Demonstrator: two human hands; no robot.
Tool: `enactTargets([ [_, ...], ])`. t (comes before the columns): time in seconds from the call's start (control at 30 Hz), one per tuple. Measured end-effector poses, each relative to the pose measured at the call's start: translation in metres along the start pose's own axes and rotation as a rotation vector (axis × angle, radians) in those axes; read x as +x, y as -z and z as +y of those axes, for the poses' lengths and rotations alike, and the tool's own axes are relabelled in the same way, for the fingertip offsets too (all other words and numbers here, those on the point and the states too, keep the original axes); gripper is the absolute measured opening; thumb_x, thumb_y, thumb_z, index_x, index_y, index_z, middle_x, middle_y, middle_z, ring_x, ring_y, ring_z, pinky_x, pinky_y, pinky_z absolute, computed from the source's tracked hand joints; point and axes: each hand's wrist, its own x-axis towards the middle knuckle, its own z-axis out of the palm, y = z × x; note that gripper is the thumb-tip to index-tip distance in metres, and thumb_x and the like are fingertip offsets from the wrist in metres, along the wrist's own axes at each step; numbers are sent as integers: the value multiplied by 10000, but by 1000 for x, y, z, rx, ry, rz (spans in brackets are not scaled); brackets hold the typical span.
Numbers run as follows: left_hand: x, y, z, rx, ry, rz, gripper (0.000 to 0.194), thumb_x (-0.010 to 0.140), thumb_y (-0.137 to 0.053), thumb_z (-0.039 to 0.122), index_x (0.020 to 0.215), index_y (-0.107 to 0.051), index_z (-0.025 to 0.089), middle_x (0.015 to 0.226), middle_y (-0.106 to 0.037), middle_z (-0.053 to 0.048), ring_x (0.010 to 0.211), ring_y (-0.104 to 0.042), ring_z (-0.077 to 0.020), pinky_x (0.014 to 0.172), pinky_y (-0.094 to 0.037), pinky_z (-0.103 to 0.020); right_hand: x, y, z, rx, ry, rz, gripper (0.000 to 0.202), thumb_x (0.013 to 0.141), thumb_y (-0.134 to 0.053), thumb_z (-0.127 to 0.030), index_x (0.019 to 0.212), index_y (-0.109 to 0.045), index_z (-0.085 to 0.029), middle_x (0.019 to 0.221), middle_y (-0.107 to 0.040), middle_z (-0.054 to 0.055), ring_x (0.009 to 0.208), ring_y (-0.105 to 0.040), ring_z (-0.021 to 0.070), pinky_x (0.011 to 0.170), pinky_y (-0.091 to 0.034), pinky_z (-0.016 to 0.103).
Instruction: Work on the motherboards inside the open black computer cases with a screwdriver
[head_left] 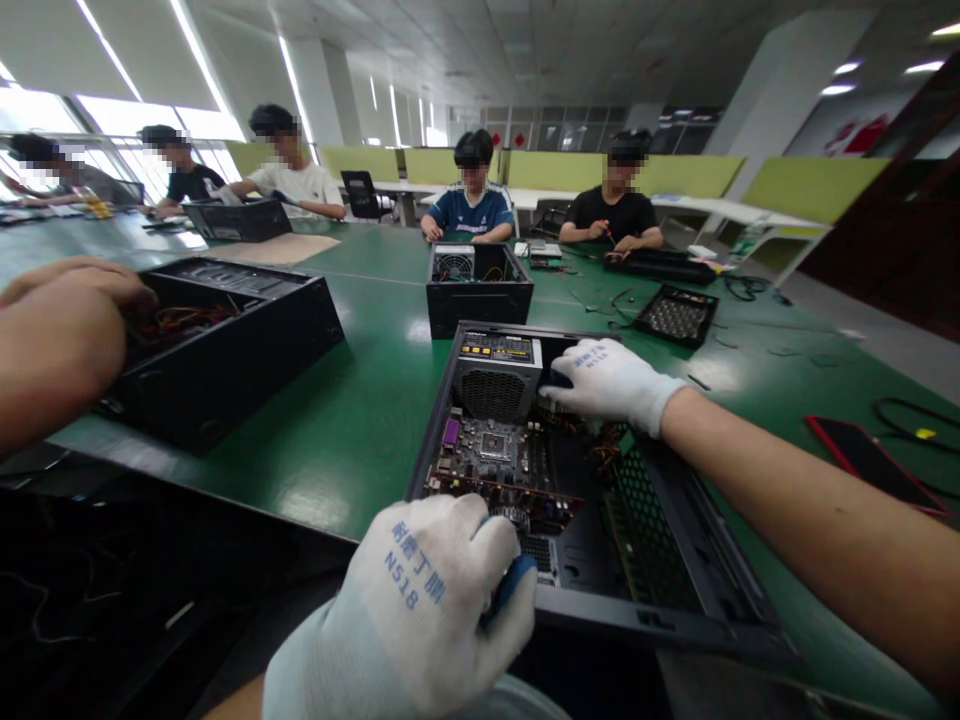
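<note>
Head view, green tabletop (375, 400), lime office partitions (559, 170), gloved hands (442, 590) (611, 380) apart at open computer case (600, 607), grips unclear

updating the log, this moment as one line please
left hand: gloved, at open computer case's near edge | right hand: gloved, inside case, beside power supply

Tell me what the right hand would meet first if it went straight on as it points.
The right hand would likely meet the power supply first; depth is unclear, and they may already touch.

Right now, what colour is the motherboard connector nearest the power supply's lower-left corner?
The connector is purple; it shows in the head view.
</note>
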Motion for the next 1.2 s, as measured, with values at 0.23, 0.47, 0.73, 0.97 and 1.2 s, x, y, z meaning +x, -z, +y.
enactTargets([
  [0.23, 4, -1, 2, -18, 51, 17, 139, 923, -591, 316, 820, -522, 252, 750, -586, 5, 625, -556, -188, 566, -353, -347, -33, -14, 14, 419, -111, 358, 447, 1031, -468, -499, 1027, -747, -150, 1045, -758, 119, 966, -653, 231, 872, -452, 306],
  [0.47, 29, 23, 8, -40, 76, -136, 90, 928, -574, 330, 918, -550, 244, 856, -653, -12, 747, -634, -199, 629, -446, -328, -34, -19, 16, 593, -125, 440, 405, 1006, -521, -507, 1015, -740, -166, 1017, -745, 113, 958, -648, 256, 857, -464, 348],
  [0.73, 120, -19, -33, 254, 70, -529, 305, 962, -503, 286, 1218, -578, 138, 1176, -695, -145, 1078, -706, -288, 926, -556, -394, -33, -26, 17, 582, -90, 439, 411, 976, -566, -511, 1050, -753, -152, 1047, -752, 135, 996, -650, 291, 902, -468, 395],
  [0.97, 174, -73, -57, 411, 60, -960, 476, 849, -722, 296, 1290, -641, 134, 1351, -683, -195, 1213, -693, -329, 1005, -565, -385, -35, -30, 21, 624, -62, 458, 409, 990, -560, -513, 1066, -743, -156, 1062, -743, 125, 1002, -644, 270, 927, -469, 382],
  [1.2, 180, -105, -75, 401, 37, -974, 594, 795, -760, 198, 1364, -603, 128, 1351, -696, -198, 1238, -686, -322, 1062, -542, -402, -35, -31, 21, 620, -56, 465, 409, 984, -583, -506, 1098, -738, -145, 1101, -743, 142, 1059, -649, 292, 968, -469, 404],
])
